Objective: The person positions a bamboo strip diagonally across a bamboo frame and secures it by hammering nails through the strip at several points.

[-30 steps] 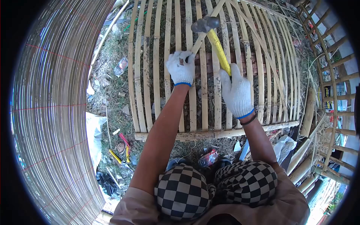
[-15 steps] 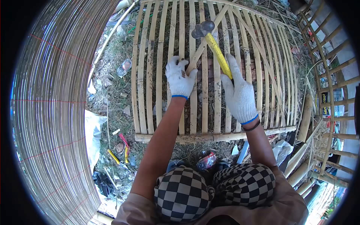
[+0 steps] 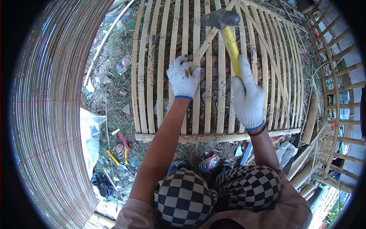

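My right hand (image 3: 248, 93), in a white knitted glove with a blue cuff, is closed round the yellow handle of a hammer (image 3: 231, 45). The dark hammer head is raised over the upper part of a bamboo slat frame (image 3: 221, 137). My left hand (image 3: 183, 77), gloved the same way, grips the lower end of a diagonal bamboo strip (image 3: 204, 45) that lies across the slats. Beneath the slats, near both hands, a reddish-brown wooden piece (image 3: 215, 69) partly shows.
A rolled-out bamboo blind (image 3: 53, 114) stands at the left. Pliers with red and yellow handles (image 3: 124, 147) and white plastic (image 3: 90, 131) lie on the littered ground. At the right is a bamboo lattice (image 3: 331, 76). My knees (image 3: 185, 196) are below the frame.
The hammer and my right hand have moved slightly right, and the hammer head now looks larger and higher, nearer the camera. My left hand has stayed almost in place on the strip.
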`<action>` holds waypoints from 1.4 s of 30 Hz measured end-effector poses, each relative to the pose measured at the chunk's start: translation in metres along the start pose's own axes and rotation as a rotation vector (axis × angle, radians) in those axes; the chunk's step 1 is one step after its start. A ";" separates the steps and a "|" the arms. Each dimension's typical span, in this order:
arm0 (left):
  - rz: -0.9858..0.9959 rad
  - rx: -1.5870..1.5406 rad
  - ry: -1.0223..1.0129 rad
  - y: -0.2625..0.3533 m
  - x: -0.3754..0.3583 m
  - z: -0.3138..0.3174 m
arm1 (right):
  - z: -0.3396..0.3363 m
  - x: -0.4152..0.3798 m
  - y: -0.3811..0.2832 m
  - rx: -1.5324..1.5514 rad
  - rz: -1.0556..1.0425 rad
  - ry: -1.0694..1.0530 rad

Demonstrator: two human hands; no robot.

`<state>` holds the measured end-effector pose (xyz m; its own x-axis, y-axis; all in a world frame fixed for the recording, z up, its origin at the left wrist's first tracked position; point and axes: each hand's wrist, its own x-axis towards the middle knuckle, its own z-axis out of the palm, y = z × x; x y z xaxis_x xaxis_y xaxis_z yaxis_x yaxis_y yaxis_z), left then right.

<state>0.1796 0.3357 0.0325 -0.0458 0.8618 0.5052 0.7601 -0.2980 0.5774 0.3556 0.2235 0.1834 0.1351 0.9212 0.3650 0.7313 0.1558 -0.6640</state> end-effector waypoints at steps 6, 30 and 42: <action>0.002 0.024 -0.021 0.004 0.000 -0.001 | 0.033 -0.008 0.049 -0.265 0.048 -0.240; 0.023 0.030 0.016 0.000 0.007 0.004 | 0.043 -0.009 0.066 -0.251 0.022 -0.171; 0.040 0.038 0.015 -0.001 0.010 0.003 | 0.033 -0.010 0.063 -0.361 0.022 -0.319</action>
<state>0.1801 0.3458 0.0354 -0.0248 0.8431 0.5372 0.7859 -0.3157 0.5317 0.3780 0.2362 0.1165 -0.0171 0.9951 0.0978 0.9235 0.0532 -0.3800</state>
